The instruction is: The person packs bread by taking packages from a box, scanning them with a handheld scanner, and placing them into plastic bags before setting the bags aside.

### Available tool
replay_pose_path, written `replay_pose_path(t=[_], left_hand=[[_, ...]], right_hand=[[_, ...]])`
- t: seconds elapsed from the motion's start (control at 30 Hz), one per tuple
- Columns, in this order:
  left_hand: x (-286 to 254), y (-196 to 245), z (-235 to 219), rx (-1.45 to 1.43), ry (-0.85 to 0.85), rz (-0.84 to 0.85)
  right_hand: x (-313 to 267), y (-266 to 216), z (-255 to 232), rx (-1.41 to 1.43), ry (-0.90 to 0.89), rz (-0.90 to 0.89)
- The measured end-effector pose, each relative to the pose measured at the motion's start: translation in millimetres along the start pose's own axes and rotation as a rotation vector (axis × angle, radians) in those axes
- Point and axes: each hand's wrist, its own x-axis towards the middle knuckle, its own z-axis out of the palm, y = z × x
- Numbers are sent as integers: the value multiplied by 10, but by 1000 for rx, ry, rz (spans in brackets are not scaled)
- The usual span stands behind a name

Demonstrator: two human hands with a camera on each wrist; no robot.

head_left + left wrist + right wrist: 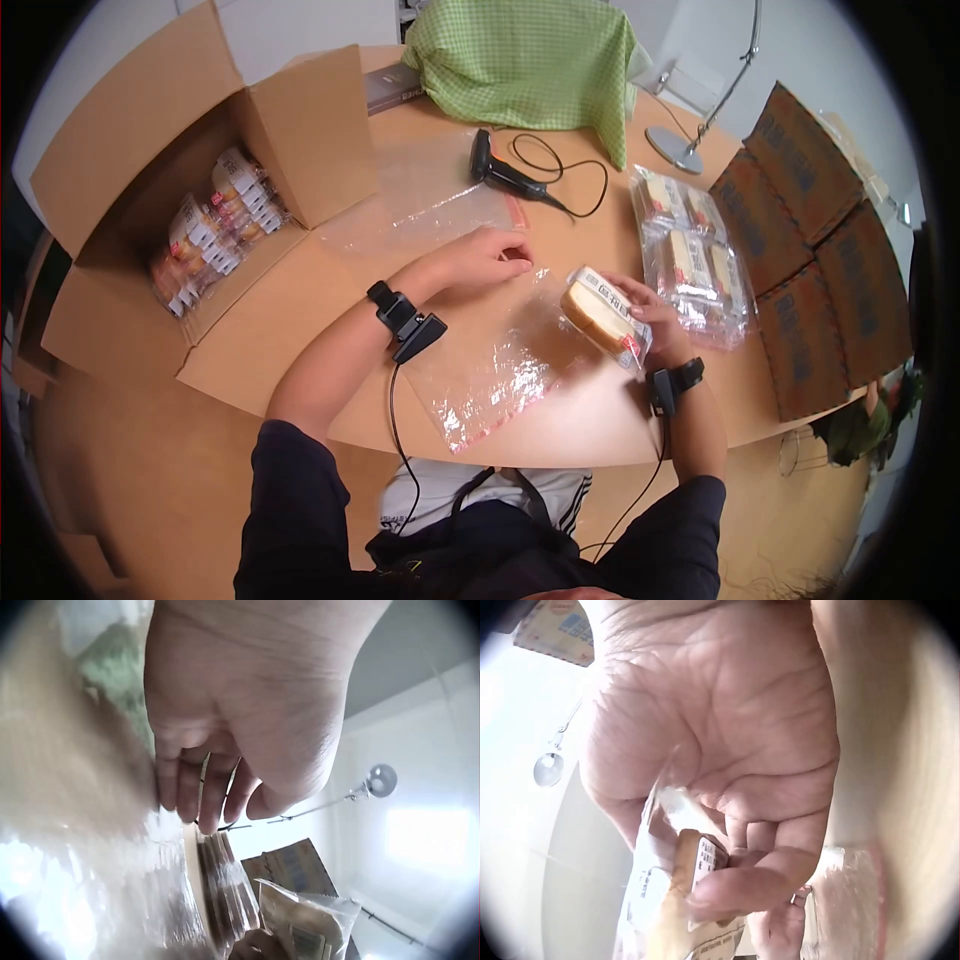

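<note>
A wrapped bread slice pack (603, 312) is held by my right hand (650, 322), above the table. In the right wrist view the fingers of my right hand (727, 772) curl round the pack (682, 892), a thumb on its other side. My left hand (485, 258) hovers left of the pack with nothing in it; in the left wrist view the left hand (240, 705) has loosely bent fingers. Below and between the hands lies a clear plastic bag (500, 375) with a red edge.
An open carton (310, 150) with several wrapped packs (215, 230) stands at left. A scanner (510, 180) lies at the back, near a green checked cloth (520, 60) and lamp base (675, 150). On the right are bagged bread packs (690, 260) and a brown printed carton (800, 250).
</note>
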Motion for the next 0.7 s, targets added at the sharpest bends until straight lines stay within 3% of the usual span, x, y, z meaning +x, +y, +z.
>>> replay_pose_path(t=[0.07, 0.1, 0.17, 0.27, 0.4, 0.5, 0.6, 0.7], left_hand=[[-42, 340, 61, 393, -115, 138], [-93, 524, 115, 390, -126, 131], [-308, 762, 342, 857, -343, -117], [-522, 812, 702, 1082, -517, -207], [-610, 866, 937, 1163, -461, -173], [-626, 814, 1019, 1162, -480, -268], [-681, 726, 1033, 1211, -429, -131], [-690, 740, 1007, 1166, -285, -164]], right_hand=[[9, 28, -32, 31, 6, -9], [9, 33, -44, 55, -31, -9], [-32, 32, -34, 112, -67, -2], [-55, 3, -74, 111, -111, 3], [-75, 43, -113, 125, -122, 8], [-86, 34, -117, 145, -145, 24], [-143, 10, -57, 134, -188, 76], [-175, -16, -21, 45, -250, 181]])
